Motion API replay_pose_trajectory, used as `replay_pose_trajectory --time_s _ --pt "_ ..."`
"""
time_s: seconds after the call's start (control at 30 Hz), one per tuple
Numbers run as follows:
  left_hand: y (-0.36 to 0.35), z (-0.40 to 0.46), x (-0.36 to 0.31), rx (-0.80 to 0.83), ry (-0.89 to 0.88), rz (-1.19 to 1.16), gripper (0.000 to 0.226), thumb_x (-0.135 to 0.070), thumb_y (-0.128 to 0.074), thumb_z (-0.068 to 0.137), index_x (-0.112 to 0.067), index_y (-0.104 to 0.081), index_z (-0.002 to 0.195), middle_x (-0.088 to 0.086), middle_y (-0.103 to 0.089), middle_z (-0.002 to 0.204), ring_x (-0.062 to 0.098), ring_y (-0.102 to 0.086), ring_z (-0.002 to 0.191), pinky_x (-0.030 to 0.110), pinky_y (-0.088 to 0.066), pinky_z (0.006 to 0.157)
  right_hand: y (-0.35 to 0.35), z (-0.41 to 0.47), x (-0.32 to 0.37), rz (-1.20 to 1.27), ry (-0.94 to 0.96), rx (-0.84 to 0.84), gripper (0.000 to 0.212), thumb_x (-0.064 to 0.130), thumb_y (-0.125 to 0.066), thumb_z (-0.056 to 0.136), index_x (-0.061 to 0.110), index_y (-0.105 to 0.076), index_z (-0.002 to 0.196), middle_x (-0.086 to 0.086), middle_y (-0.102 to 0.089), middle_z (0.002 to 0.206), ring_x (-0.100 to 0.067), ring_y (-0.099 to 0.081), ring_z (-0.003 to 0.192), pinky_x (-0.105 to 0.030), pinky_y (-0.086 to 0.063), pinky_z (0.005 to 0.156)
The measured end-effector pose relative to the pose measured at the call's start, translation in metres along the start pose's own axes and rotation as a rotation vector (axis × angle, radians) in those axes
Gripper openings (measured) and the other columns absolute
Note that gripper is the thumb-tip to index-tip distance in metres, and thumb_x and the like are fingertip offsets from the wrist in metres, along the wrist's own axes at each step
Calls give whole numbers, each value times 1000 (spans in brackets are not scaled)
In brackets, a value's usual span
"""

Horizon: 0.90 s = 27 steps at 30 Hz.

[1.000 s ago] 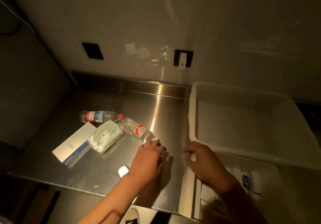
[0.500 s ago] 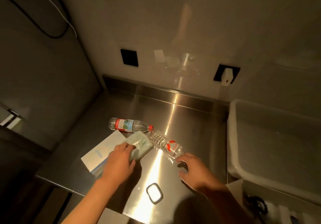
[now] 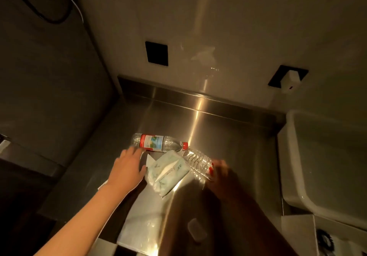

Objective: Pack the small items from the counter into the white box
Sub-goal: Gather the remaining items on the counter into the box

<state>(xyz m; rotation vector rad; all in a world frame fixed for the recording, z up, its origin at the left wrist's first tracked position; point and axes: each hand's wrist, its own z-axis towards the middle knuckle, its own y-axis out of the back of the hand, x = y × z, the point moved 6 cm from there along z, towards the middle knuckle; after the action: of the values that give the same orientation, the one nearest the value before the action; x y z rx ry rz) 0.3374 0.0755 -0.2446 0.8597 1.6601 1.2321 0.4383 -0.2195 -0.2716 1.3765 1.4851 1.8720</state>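
Two plastic bottles lie on the steel counter (image 3: 228, 136). The one with a red-and-white label and red cap (image 3: 155, 146) lies crosswise at the back. My left hand (image 3: 127, 168) reaches to it with straight fingers, fingertips at its base. The clear ribbed bottle (image 3: 195, 161) lies slanted, and my right hand (image 3: 224, 174), dark and blurred, wraps over its lower, red-labelled end. A pale green tissue pack (image 3: 168, 173) lies between my hands. A flat white carton (image 3: 150, 159) is mostly hidden under my left hand. The white box (image 3: 287, 156) stands at the right, with nothing seen inside it.
A small oval object (image 3: 195, 229) lies in shadow near the counter's front edge. A raised steel lip runs along the back wall, which carries a black socket (image 3: 156, 53) and a white plug (image 3: 290, 81). A dark wall closes the left side. Dark clutter (image 3: 323, 240) sits below the white box.
My view has moved closer and left. My left hand slid from the tissue pack up to the labelled bottle. My right hand went from touching the clear bottle's end to covering it.
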Motion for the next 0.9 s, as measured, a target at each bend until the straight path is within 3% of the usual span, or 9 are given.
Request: replay_pose_trajectory --time_s 0.13,0.23,0.33,0.47,0.7,0.9 --pt "5 44 -9 7 -103 69 58 -30 -69 87 -22 -49 141 7 -53 134 29 -52 120 47 -51 95 -11 9 -7 -57 -93 7 53 40 -69 88 20 -50 133 -6 -60 113 -25 -62 96 -40 -55 78" --pt "-1 73 -15 45 -172 116 57 -22 -73 83 -19 -51 136 8 -54 125 32 -53 115 49 -51 89 -18 13 -11 -66 -163 42 62 35 -63 92 18 -40 147 -9 -54 132 -31 -57 114 -44 -49 93" --pt "-13 91 -23 113 -238 133 54 -24 -71 84 -22 -51 134 4 -54 126 30 -53 117 48 -47 95 -26 17 -14 -124 -209 95 65 34 -57 96 16 -30 153 -9 -48 141 -31 -51 124 -44 -43 101" --pt "-23 100 -22 133 -262 162 56 -31 -71 87 -26 -48 139 1 -56 130 27 -52 122 49 -43 102 -27 19 -16 -146 -210 129 66 34 -56 96 18 -29 153 -6 -45 144 -29 -47 127 -42 -40 104" --pt "-17 82 -28 97 -263 81 61 -17 -71 82 -20 -50 139 8 -56 131 33 -51 123 53 -42 105 -21 7 -5 -163 -205 93 63 30 -56 95 21 -31 152 -5 -39 151 -29 -45 130 -43 -36 107" --pt "-7 30 -13 24 -183 -22 61 -22 -68 86 -19 -48 143 7 -54 136 32 -53 122 50 -47 103 -14 -3 40 -65 -32 -31 49 18 -63 90 16 -54 138 -9 -52 139 -34 -50 124 -47 -41 101"
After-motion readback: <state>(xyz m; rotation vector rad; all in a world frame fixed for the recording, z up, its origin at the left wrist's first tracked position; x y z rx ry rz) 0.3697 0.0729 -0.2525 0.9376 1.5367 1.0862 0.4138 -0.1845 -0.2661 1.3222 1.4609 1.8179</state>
